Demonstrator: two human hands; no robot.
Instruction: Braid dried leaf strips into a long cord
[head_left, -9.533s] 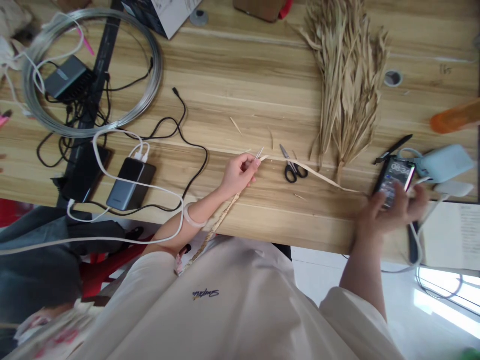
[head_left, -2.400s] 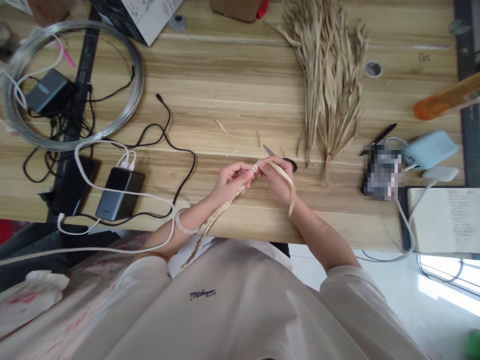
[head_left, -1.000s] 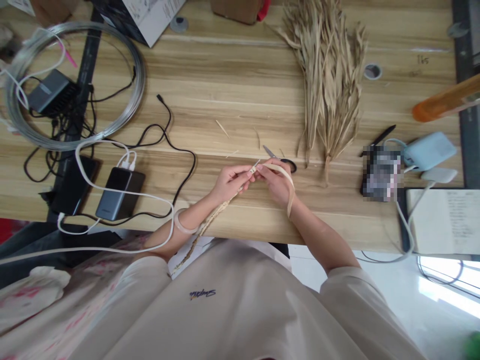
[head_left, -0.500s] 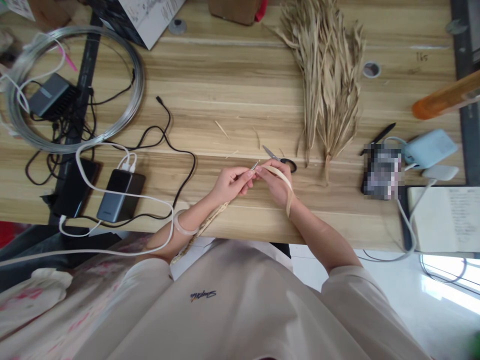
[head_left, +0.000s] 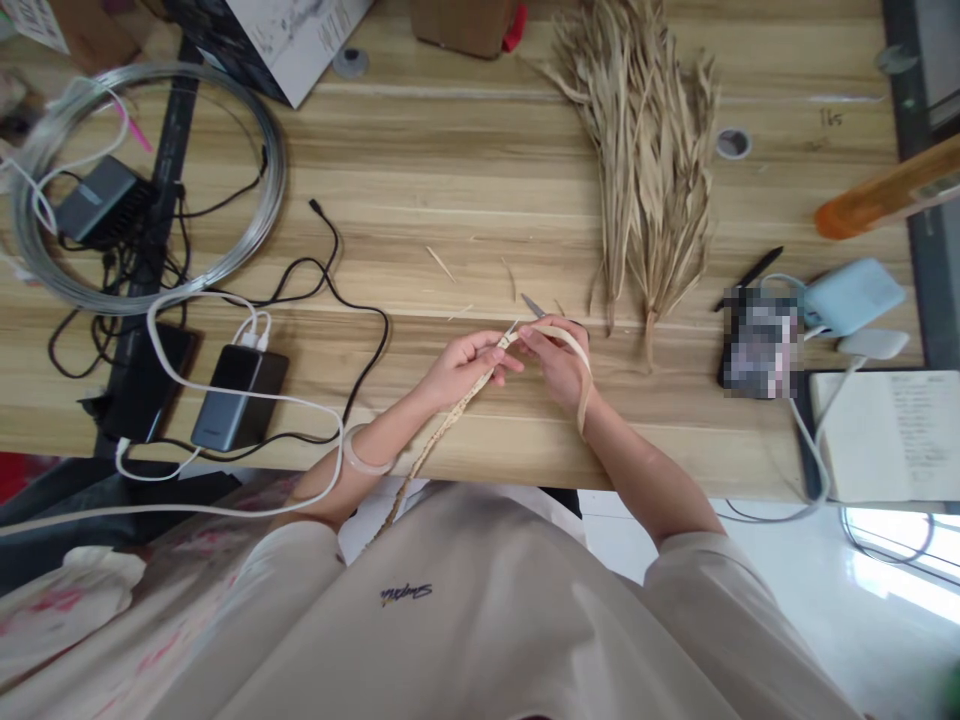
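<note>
A pale braided straw cord [head_left: 448, 418] runs from the fingers of my left hand [head_left: 466, 366] down past the table edge to my shirt. My left thumb and fingers are closed around its upper end. A thin pale pointed tip [head_left: 513, 328] sticks up there; what it belongs to I cannot make out. My right hand [head_left: 556, 358] pinches a flat pale straw strip [head_left: 576, 350] where it joins the braid. The strip's loose end loops over the hand to the wrist. Scissors [head_left: 532, 306] lie just beyond my right hand, their handles mostly hidden.
Dried leaves [head_left: 645, 170] lie in a bundle at the back right. To the left are a wire coil [head_left: 277, 165], cables and a power bank [head_left: 240, 398]. An open notebook [head_left: 862, 430], a blue device [head_left: 855, 297] and an orange tube [head_left: 885, 195] are at right.
The braid now lies straighter and shows across my left palm, where it was mostly hidden before. My left fingers have loosened a little, and the right hand has shifted slightly.
</note>
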